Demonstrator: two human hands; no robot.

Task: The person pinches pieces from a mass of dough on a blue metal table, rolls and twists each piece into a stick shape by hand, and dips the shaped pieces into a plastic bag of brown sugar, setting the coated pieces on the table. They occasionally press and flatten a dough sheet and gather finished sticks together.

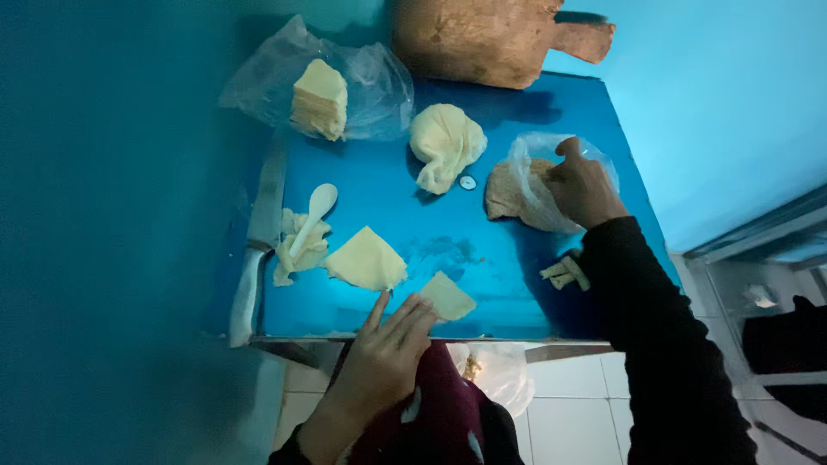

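Note:
My left hand (389, 343) rests at the near edge of the blue table (482, 258), its fingertips on a small square dough sheet (447, 296). A larger pale square sheet (366, 258) lies just left of it. My right hand (582, 185) reaches into a clear plastic bag (532, 194) that holds a brownish lump, the fingers curled inside the bag's mouth. A ball of pale dough (444, 143) sits between the bag and the far edge.
A stack of square sheets (320, 99) sits on a clear plastic sheet at the far left. A white spoon (314, 213) lies on crumpled dough scraps beside a long knife (257, 245). A wooden board (491, 39) leans at the back. Small dough strips (564, 273) lie near my right sleeve.

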